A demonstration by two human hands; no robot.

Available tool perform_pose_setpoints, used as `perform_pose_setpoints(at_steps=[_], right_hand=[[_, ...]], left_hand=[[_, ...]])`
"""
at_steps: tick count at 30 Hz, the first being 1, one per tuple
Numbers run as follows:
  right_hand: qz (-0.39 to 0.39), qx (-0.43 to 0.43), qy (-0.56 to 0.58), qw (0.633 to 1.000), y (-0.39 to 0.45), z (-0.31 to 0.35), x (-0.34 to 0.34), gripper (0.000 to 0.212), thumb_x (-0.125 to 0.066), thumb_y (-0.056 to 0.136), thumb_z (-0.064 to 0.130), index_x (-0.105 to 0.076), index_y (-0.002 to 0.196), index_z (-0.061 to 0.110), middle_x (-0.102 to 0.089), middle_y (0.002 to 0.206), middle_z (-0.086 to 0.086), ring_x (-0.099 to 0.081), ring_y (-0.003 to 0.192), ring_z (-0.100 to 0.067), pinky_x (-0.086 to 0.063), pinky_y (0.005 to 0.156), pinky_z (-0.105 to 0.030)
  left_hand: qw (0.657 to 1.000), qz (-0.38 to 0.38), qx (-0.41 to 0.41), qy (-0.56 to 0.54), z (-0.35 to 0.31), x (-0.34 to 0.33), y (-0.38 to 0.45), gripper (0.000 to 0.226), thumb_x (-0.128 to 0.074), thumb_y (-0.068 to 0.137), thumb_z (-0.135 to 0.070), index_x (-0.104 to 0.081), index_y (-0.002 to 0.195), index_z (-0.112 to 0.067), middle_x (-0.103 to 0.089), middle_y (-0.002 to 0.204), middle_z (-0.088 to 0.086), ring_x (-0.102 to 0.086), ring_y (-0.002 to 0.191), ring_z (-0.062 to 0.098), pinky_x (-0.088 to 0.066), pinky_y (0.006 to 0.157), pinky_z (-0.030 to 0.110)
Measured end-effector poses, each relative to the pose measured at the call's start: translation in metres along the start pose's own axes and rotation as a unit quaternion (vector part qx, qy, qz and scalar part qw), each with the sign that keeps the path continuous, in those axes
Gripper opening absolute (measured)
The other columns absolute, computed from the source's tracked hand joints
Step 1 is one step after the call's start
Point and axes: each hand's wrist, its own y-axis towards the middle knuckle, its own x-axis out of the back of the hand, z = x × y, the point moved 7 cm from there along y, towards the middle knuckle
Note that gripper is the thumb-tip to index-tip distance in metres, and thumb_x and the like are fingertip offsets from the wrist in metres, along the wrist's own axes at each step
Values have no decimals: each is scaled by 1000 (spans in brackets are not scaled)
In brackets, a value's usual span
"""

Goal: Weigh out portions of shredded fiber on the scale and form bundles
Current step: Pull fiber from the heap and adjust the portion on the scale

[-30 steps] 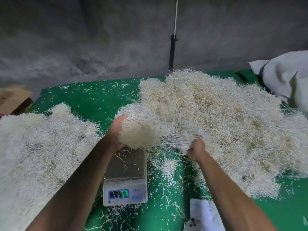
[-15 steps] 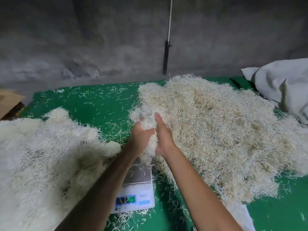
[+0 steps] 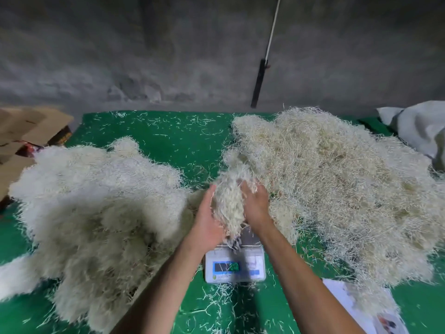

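1. Head view, item: portion of shredded fiber (image 3: 228,208), a pale clump held above the scale (image 3: 234,265), between both palms; its lower strands hang just over the platform and blur there, so contact with the platform cannot be told

2. Left hand (image 3: 207,220): fingers fairly straight, palm pressed to the left flank of the clump, cupping it from below and the side

3. Right hand (image 3: 255,203): fingers laid over the right flank, lightly curved round the fiber; the two hands together carry the portion

4. Scale: white body, metal platform, lit display facing the person; digits too blurred to read. It sits on the green table cover (image 3: 168,141), between the left heap (image 3: 96,208) and the right heap (image 3: 337,189)

5. Step in hand, as judged: lowering the portion onto the platform for weighing

6. Handling notes: set the clump down centred, so no strands trail onto the cover or lean on either heap, since anything resting off the platform would falsify the reading; release both palms fully before reading; adjust by pinches from the nearer right heap

7. Risk: loose strands shed easily, as the litter round the scale shows; ease the hands apart rather than dropping

8. Also present: cardboard (image 3: 24,131) at far left, grey cloth (image 3: 421,126) at far right, paper sheet (image 3: 361,309) at lower right
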Motion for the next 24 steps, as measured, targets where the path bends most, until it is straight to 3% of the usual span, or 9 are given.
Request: perform_pose_setpoints(at_steps=[3, 6, 8, 11, 14, 16, 19, 21, 24], right_hand=[[12, 181, -187, 965, -29, -9, -6, 50, -53, 98, 58, -52, 139, 30, -53, 147, -2, -56, 120, -9, -50, 105, -49], [32, 294, -159, 942, -59, -14, -22, 38, -39, 98, 72, -60, 116, 46, -48, 144, 13, -46, 134, -6, -37, 112, -28], [26, 324, -154, 933, -71, -17, -34, 52, -43, 97, 73, -55, 131, 36, -43, 148, 12, -41, 140, -7, -31, 112, -15], [-1, 296, -191, 936, -66, -24, -32, 73, -59, 89, 71, -42, 145, 28, -43, 147, 7, -40, 134, 8, -31, 107, -4], [-59, 209, -169, 961, -47, -36, -3, 52, -62, 96, 57, -55, 134, 22, -61, 127, -3, -61, 116, -12, -54, 102, -38], [-70, 194, -174, 963, -46, -38, 4, 41, -67, 97, 40, -60, 129, 16, -64, 123, -7, -62, 112, -19, -54, 101, -51], [38, 265, -327, 906, -61, -32, -15, 54, -56, 98, 48, -57, 137, 9, -58, 136, -11, -53, 126, -27, -43, 110, -51], [85, 322, -336, 881, -69, -25, -14, 59, -43, 98, 53, -55, 142, 16, -49, 149, -5, -44, 137, -22, -32, 119, -48], [65, 282, -222, 931, -71, -20, 1, 51, -44, 101, 60, -44, 149, 41, -30, 160, 23, -31, 145, 3, -25, 113, -24]], left_hand=[[999, -18, -19, 25, -12, 20, 2, 57, -55, 92, -65, -60, 130, -23, -73, 119, 2, -70, 112, 20, -59, 91, 46], [998, -53, -15, 17, -8, 30, -1, 46, -37, 108, -46, -63, 117, -9, -71, 106, 11, -69, 92, 21, -57, 85, 34], [999, -30, 26, 0, 12, 33, -3, 34, -28, 113, -27, -61, 113, -16, -67, 107, 10, -70, 83, 10, -56, 81, 23], [990, -35, 113, 75, 40, 24, -14, 34, -25, 113, -17, -51, 134, -16, -58, 133, 2, -64, 112, -5, -49, 96, 14], [990, 69, 96, 75, 39, 3, -21, 69, -37, 104, -52, -35, 152, -3, -46, 152, 22, -37, 146, 32, -27, 123, 45], [989, 92, 89, 77, 38, -7, -25, 96, -52, 87, -63, -26, 156, -1, -32, 159, 23, -32, 148, 36, -24, 122, 52], [996, 8, 20, 91, 28, -3, -20, 61, -61, 82, -63, -70, 115, -13, -77, 105, 9, -68, 110, 27, -48, 105, 46], [991, -86, -34, 94, 22, 14, -12, 42, -54, 99, -50, -69, 111, -13, -75, 104, 11, -70, 103, 29, -52, 101, 45], [957, -214, -73, 181, 13, 34, -8, 24, -52, 104, -34, -63, 104, -13, -68, 119, 15, -67, 108, 31, -54, 99, 46]])
